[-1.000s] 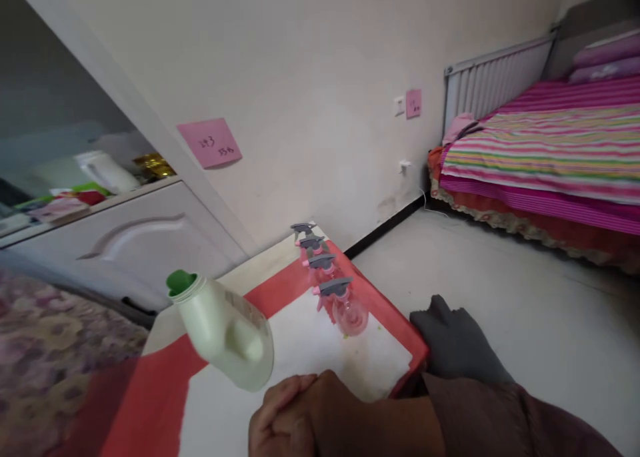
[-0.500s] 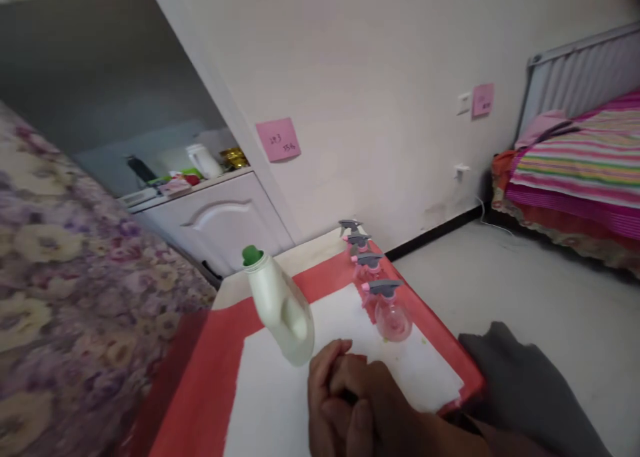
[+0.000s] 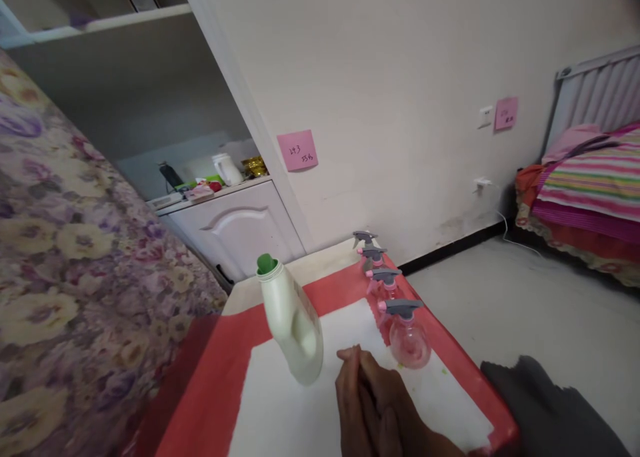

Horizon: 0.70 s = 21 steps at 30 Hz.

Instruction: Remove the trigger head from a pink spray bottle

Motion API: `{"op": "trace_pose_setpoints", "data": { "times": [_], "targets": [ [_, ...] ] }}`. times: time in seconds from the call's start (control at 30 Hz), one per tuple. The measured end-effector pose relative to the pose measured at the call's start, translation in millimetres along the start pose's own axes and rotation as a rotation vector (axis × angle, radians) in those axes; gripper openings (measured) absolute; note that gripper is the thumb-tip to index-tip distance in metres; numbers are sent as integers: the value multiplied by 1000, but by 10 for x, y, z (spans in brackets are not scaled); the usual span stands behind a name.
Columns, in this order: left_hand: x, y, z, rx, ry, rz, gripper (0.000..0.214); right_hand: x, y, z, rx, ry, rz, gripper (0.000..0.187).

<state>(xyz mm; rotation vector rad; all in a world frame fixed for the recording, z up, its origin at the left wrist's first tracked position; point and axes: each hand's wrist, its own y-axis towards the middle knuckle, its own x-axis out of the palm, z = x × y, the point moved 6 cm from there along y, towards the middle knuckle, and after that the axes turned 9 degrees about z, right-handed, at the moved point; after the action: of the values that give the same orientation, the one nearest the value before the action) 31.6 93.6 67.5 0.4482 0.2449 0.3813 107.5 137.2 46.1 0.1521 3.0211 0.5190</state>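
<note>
My left hand (image 3: 349, 407) and my right hand (image 3: 393, 404) are pressed against each other above the white sheet (image 3: 280, 404), fingers closed together. No object shows between them, though the palms are hidden. Left of them stands a pale green jug-type bottle (image 3: 293, 324) with a moulded handle and a green piece (image 3: 267, 264) in its neck. To the right is a clear round spray bottle (image 3: 410, 344) with a grey and pink trigger head. Behind it, more such spray bottles (image 3: 384, 280) line the table's right side. My hands are apart from the bottles.
A red cover (image 3: 210, 357) lies over the table under the sheet. Floral curtain (image 3: 90, 297) hangs at left, before a white cupboard (image 3: 245, 224) with small items on its shelf. Pink notes (image 3: 297, 150) are on the wall. A bed (image 3: 595, 184) stands at far right.
My hands have gone from a folded clasp to a flatter press, fingers straighter. The view has shifted, so the table and bottles sit lower and further right in the picture.
</note>
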Motion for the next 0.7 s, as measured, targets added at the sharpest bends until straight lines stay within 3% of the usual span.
{"op": "trace_pose_setpoints", "data": {
  "times": [0.2, 0.37, 0.53, 0.7],
  "targets": [
    [-25, -41, -15, -39, 2, 1, 64, 26, -101, -93, -58, -43, -38, 37],
    [-61, -25, 24, -70, 24, -13, 68, 16, -165, -162, -65, -23, 37, 49],
    [-101, 76, 34, -76, -22, -49, 86, 86, -132, -233, -32, 71, -81, 67],
    [-183, 141, 93, -84, 22, -26, 79, 56, -104, -333, -184, 146, -48, 79]
  ]
}}
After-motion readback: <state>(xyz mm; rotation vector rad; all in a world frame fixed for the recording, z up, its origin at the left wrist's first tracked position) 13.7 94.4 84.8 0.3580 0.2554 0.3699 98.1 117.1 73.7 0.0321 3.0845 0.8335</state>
